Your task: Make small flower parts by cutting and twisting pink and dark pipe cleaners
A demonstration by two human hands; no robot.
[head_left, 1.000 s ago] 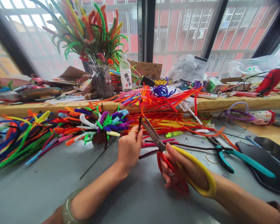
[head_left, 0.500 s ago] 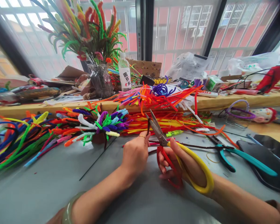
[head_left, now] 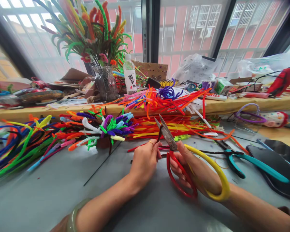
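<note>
My left hand, with a ring on one finger, pinches a thin dark brown pipe cleaner. Its upper end stands up by the slightly parted blades of a pair of scissors; whether the blades touch it I cannot tell. Wrapped in the scissors' handles, one red and one yellow, is my right hand. Behind both hands lie long red and yellow pipe cleaners. A bunch of many-coloured pipe cleaners stands left of the blades.
Teal-handled pliers and a dark phone lie to the right. More pipe cleaners spread at the left. On the ledge behind are a glass vase of fuzzy stems, a bottle and plastic bags.
Both hands and the scissors have shifted a little to the right. The dark pipe cleaner's tip now tilts more to the right beside the blades, and the scissors' handles look wider apart.
</note>
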